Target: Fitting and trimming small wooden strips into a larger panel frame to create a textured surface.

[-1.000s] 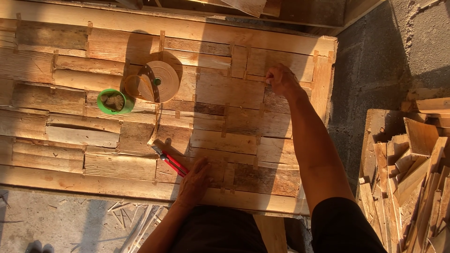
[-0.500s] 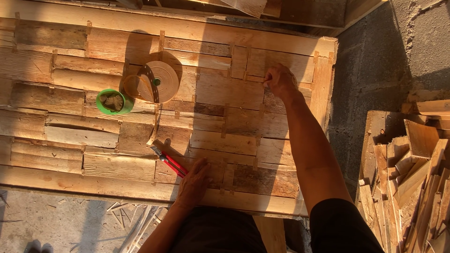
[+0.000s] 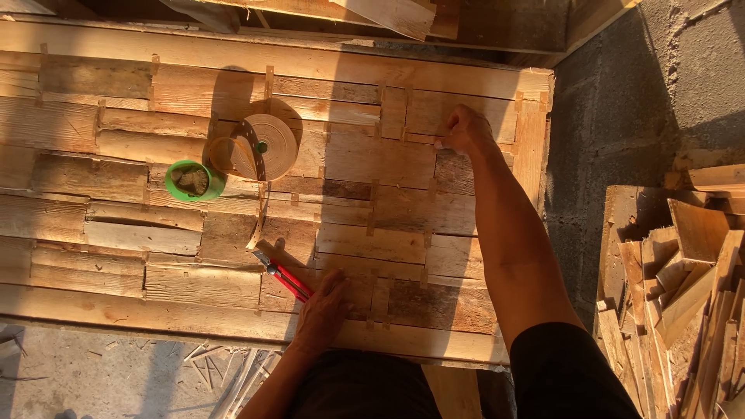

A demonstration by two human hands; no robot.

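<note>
On wood panel (image 3: 388, 163), red-handled pliers (image 3: 289, 279), left hand (image 3: 322, 310)

We saw a panel (image 3: 403, 202) of rough, matt wooden slats, unfinished and uneven in tone, some pale and some weathered dark. Thin strips of paper-like tape joined the seams. The tape roll (image 3: 268, 143) looked like dull tan paper (its core too small to judge). The pliers (image 3: 285, 278) had glossy red handles, probably plastic, with dark metal jaws. The small green cup (image 3: 192, 180) looked smooth plastic. Offcuts (image 3: 683, 287) were raw, splintery wood on coarse grey concrete (image 3: 621, 93).
</note>
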